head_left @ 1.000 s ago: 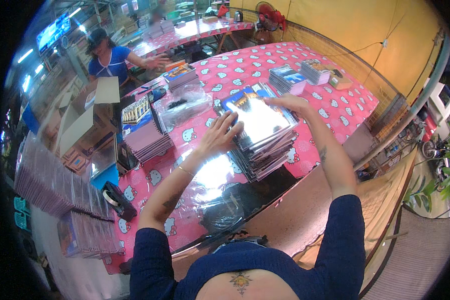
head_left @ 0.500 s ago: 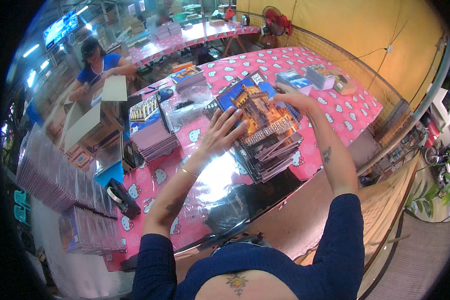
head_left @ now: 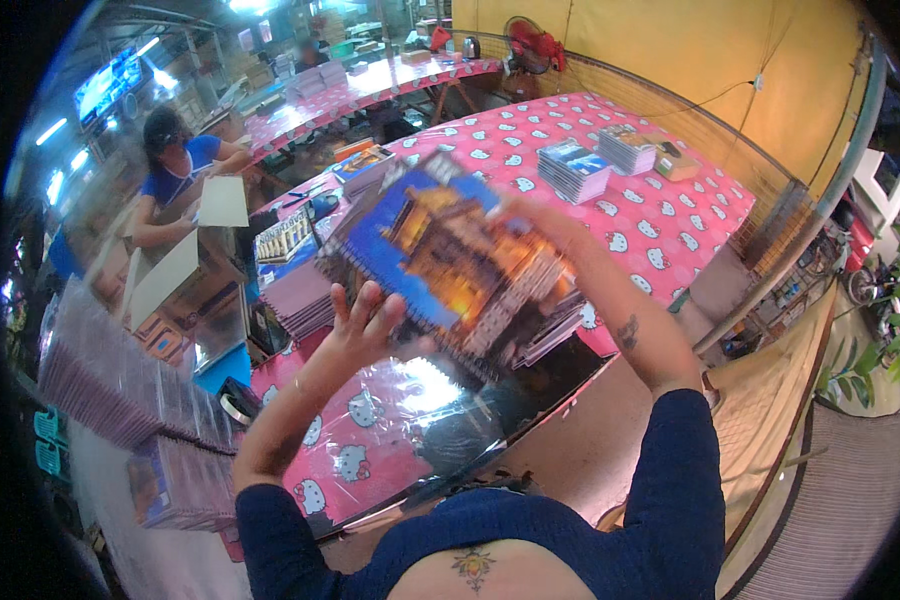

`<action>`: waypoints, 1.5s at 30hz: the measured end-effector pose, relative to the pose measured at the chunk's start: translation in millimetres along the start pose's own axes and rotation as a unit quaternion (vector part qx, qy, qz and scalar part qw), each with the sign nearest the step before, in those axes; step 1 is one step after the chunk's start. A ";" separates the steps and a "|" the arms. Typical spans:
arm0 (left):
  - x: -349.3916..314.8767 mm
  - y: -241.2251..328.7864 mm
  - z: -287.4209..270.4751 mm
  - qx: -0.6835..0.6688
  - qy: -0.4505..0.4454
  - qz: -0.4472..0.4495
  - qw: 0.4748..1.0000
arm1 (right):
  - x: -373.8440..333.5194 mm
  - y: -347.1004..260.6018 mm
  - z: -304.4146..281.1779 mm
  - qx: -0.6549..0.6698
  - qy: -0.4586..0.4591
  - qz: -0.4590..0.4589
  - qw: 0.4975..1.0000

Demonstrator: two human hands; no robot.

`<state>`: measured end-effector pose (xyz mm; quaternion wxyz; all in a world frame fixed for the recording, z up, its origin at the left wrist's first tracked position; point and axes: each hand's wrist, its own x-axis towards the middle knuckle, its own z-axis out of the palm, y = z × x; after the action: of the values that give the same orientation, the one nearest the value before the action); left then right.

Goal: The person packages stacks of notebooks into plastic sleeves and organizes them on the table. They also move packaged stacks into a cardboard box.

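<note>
A spiral-bound notebook [head_left: 450, 262] with a castle-like tower on its blue and orange cover is tilted and blurred by motion, raised over a stack of notebooks [head_left: 560, 338]. My right hand [head_left: 542, 232] grips its far right edge, the fingers partly hidden. Beside its spiral-bound left edge is my left hand [head_left: 363, 325], palm toward the notebook, fingers spread and holding nothing; I cannot tell whether it touches. Just beyond that hand stands another stack of notebooks [head_left: 295, 285] with a pale columned building on the cover.
A pink patterned tablecloth [head_left: 530, 130] covers the table. Farther right sit notebook stacks [head_left: 573, 172] and a brown box [head_left: 673, 160]. At left are an open carton [head_left: 192, 275], tall piles of wrapped notebooks [head_left: 120, 365] and a tape dispenser [head_left: 238, 402]. A person [head_left: 175, 170] works behind the carton.
The top notebook has turned and shifted left with my right hand. My left hand has come off its cover and moved left and nearer to me, beside the spiral edge.
</note>
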<state>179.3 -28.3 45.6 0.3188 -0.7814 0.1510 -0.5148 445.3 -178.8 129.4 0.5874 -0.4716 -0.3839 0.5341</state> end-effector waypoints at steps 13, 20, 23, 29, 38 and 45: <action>-139.8 133.7 -123.7 -0.435 -0.023 -0.772 0.463 | -8.6 266.5 118.4 -0.193 0.025 -0.203 0.960; -168.7 148.2 -122.5 -0.470 -0.060 -0.757 0.450 | -7.3 318.0 130.5 -0.083 0.030 -0.171 0.981; -167.0 148.4 -120.7 -0.457 -0.048 -0.748 0.478 | -1.0 321.5 128.3 -0.087 0.018 -0.187 0.978; -167.6 152.1 -118.8 -0.430 -0.049 -0.746 0.507 | -2.0 309.4 126.4 -0.116 -0.012 -0.209 0.971; -122.1 112.1 -144.1 -0.352 -0.215 -0.692 0.593 | 0.8 318.1 118.5 -0.224 -0.023 -0.232 0.946; -42.3 104.4 -119.2 -0.150 -0.508 -0.394 0.751 | 2.7 319.0 120.7 -0.134 -0.045 -0.204 0.969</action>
<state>63.6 -123.7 -20.7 -0.0039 -0.9556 -0.2797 -0.0924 245.8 -163.6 -146.8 0.5976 -0.4331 -0.5659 0.3675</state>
